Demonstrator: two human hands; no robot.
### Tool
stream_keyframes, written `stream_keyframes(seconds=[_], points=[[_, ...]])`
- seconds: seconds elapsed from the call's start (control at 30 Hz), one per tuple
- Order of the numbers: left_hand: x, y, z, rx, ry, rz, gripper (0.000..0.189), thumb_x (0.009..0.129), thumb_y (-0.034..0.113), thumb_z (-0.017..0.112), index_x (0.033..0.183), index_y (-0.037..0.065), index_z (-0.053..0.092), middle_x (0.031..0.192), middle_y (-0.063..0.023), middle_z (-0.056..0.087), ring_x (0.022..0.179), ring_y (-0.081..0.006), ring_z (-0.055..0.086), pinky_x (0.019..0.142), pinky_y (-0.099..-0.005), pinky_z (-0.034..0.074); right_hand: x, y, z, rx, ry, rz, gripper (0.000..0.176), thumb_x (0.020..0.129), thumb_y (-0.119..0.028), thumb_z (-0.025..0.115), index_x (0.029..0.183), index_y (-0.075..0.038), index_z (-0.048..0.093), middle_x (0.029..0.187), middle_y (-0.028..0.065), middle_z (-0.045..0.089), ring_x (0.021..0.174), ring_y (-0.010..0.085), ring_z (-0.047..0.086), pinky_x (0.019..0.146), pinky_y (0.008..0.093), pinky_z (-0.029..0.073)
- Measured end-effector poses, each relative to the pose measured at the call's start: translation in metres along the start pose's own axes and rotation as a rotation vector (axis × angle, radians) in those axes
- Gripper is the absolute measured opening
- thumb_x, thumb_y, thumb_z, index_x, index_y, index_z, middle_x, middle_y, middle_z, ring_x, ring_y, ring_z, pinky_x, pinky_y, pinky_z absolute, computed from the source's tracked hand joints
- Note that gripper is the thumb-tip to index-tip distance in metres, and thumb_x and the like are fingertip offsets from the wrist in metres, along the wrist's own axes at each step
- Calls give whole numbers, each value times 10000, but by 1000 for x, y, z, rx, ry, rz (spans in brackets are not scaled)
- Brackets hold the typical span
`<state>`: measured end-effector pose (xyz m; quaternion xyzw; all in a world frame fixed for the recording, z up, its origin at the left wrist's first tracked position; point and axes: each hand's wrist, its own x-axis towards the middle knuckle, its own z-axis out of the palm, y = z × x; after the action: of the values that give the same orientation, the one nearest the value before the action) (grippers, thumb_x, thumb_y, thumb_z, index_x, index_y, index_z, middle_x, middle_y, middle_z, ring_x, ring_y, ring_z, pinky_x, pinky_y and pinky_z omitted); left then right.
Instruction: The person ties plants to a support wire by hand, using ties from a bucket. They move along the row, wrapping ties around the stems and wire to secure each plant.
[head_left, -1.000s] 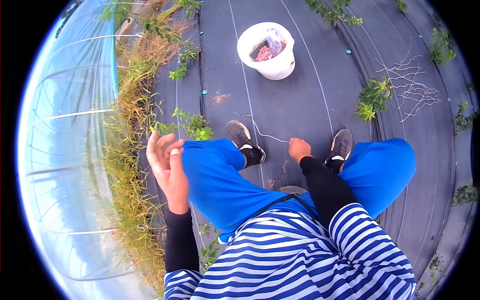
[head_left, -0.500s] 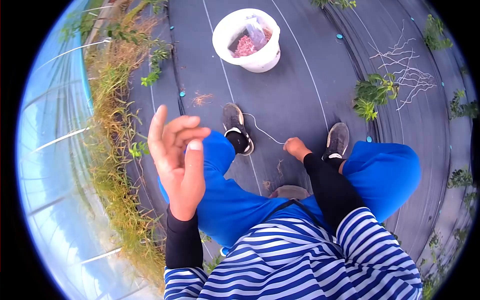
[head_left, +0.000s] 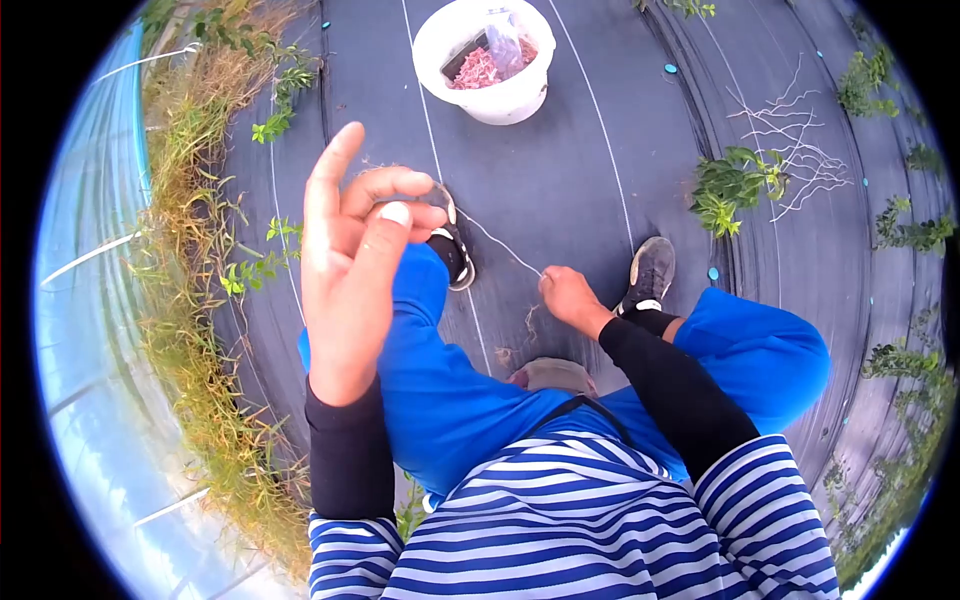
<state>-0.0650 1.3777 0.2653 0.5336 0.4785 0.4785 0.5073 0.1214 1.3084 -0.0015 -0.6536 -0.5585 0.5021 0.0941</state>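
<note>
- i am gripping one end of a thin, pale, wavy strand [head_left: 500,243] in the closed fingers of my right hand [head_left: 570,298], low between my knees.
- the strand is running towards my dark left shoe [head_left: 462,262]; its far end is getting lost by the shoe and my raised fingers, so i am not telling where it is ending.
- i am holding up my left hand [head_left: 345,270] with its fingers loosely open, index pointing up and the others half curling; nothing is showing in them.
- i am judging that the step in hand is handling this single strand, with my right hand doing the gripping.
- the next move, i am thinking, is calling for a firm right pinch and a free path past the shoe, as the strand is looking easy to snag.
- beyond my feet, a round white plastic bucket [head_left: 500,107] is standing on the black woven ground sheet [head_left: 560,170], holding small pink pieces [head_left: 476,70] and a clear plastic bag [head_left: 505,42].
- similar pale strands [head_left: 797,165] are lying in a loose tangle beside a leafy green plant [head_left: 728,190].
</note>
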Motion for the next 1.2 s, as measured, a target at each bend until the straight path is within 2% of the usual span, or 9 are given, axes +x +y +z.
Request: stream_keyframes(seconds=[0.3, 0.4, 0.6, 0.67, 0.83, 0.93, 1.0, 1.07, 1.2], points=[[0, -28, -24, -331, 104, -289, 486, 914, 104, 479, 1362, 15, 313, 1029, -113, 584, 859, -167, 597, 760, -297, 498, -80, 18, -39, -88, 36, -16, 250, 855, -199, 449, 847, 2, 598, 863, 233, 616, 878, 413, 577, 767, 478, 448], [5, -29, -24, -349, 81, -163, 484, 913, 116, 486, 1358, 15, 323, 1042, -112, 579, 864, -169, 594, 759, -298, 499, -128, 14, -79, 55, 110, 12, 237, 874, -187, 452, 829, -7, 600, 833, 207, 625, 848, 390, 591, 743, 443, 460], [3, -31, -18, -317, 71, -225, 489, 900, 156, 533, 1350, 50, 376, 1046, -54, 574, 895, -147, 568, 773, -272, 465, -198, -24, -162, 585, 342, -53, 213, 905, -153, 456, 805, -16, 585, 663, 29, 555, 641, 133, 539, 607, 277, 441], [2, -34, -18, -326, 72, -225, 483, 906, 133, 527, 1355, 55, 365, 1040, -43, 575, 857, -105, 569, 735, -237, 470, -218, -32, -196, 689, 534, -147, 207, 933, -191, 455, 846, -45, 573, 585, -67, 424, 502, 10, 351, 456, 187, 273], [-7, -17, -31, -295, 165, -57, 481, 916, 140, 519, 1358, 46, 357, 1056, -52, 572, 848, -101, 572, 738, -231, 473, -211, 12, -307, 488, 949, -225, 363, 958, -315, 406, 977, 11, 565, 577, 9, 514, 542, 71, 480, 507, 235, 395], [-28, 2, -54, -172, 314, 39, 490, 924, 160, 514, 1366, 38, 339, 1093, -64, 563, 858, -110, 570, 764, -247, 470, -179, 87, -380, -419, 1354, 195, 440, 931, -372, 451, 1044, 45, 536, 955, 299, 582, 886, 476, 551, 758, 503, 445], [-53, 13, -70, -3, 443, 65, 503, 924, 175, 521, 1367, 32, 331, 1096, -74, 563, 877, -125, 570, 781, -258, 468, -178, 138, -421, -926, 1159, -143, 364, 929, -308, 471, 986, 29, 598, 1023, 236, 600, 940, 376, 573, 827, 419, 452], [-79, 12, -96, 72, 532, 65, 505, 921, 185, 529, 1357, 21, 335, 1079, -87, 569, 857, -139, 581, 763, -273, 480, -170, 71, -385, -102, 1114, -111, 342, 911, -248, 530, 1102, 27, 597, 1066, 159, 624, 997, 233, 583, 870, 329, 440], [-150, -58, -173, -67, 814, -79, 482, 859, 114, 575, 1290, 13, 385, 985, -86, 578, 769, -147, 596, 656, -281, 497, -119, -12, -327, -120, 805, -300, 310, 896, -152, 518, 1143, 25, 577, 1121, 129, 609, 1007, 189, 583, 877, 309, 446]])
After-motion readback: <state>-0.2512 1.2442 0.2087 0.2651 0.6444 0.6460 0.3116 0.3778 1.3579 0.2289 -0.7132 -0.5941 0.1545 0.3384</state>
